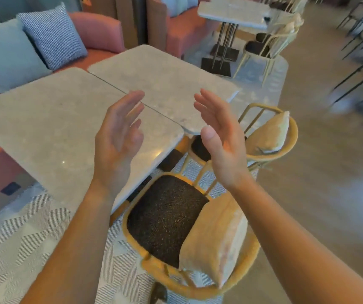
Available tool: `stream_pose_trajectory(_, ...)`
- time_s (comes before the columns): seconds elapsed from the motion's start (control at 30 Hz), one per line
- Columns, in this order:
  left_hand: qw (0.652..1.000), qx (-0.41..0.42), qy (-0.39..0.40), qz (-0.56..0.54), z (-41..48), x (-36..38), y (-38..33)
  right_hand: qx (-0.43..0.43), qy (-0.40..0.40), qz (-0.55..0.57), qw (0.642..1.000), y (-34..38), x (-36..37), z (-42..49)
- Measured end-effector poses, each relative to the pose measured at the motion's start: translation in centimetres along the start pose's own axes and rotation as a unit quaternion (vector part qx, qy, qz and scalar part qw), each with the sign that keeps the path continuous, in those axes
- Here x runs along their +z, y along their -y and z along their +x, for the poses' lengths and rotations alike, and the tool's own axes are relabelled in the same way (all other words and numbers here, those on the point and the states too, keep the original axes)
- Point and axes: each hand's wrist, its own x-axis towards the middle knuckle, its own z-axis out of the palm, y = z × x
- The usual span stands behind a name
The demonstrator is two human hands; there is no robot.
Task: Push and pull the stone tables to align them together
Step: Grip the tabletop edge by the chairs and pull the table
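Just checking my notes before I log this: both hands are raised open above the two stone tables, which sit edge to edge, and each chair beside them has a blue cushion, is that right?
Not quite: the head view shows the chair cushions are beige, not blue. The rest holds: left hand and right hand are open above the two stone tables, which sit edge to edge.

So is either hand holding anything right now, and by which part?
Nothing is held. The left hand and right hand hover open, palms facing, above the stone tables.

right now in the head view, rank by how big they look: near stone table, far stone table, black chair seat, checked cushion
1. near stone table
2. far stone table, though greater distance shrinks it, so true sizes may match
3. black chair seat
4. checked cushion, farther away, so unsure
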Motion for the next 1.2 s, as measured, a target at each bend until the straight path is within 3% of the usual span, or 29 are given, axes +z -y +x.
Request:
stream_pose_trajectory(0.4,0.979,0.014,-0.149,0.137,-2.9,13.0,-1.5,-0.034,0.124,0.124,0.984,-5.5,-10.5,1.6)
stream_pose_trajectory(0.57,0.968,-0.023,-0.185,0.166,-4.7,17.5,-0.5,-0.027,0.164,0.155,0.974,-8.0,-12.8,2.0)
stream_pose_trajectory(0.77,0.947,-0.044,-0.268,0.173,-5.0,16.9,3.9,-0.015,0.197,0.176,0.964,-12.9,-9.8,3.7)
stream_pose_trajectory(0.93,0.929,-0.058,-0.348,0.110,-3.6,13.0,11.7,0.030,0.222,0.180,0.958,-19.3,-4.2,6.5)
stream_pose_trajectory(1.07,0.882,-0.119,-0.456,-0.007,-1.2,10.0,20.8,0.122,0.218,0.181,0.951,-27.4,0.6,8.6)
stream_pose_trajectory(1.2,0.773,-0.206,-0.577,-0.166,-1.7,9.1,28.8,0.336,0.187,0.152,0.910,-35.6,3.6,6.9)
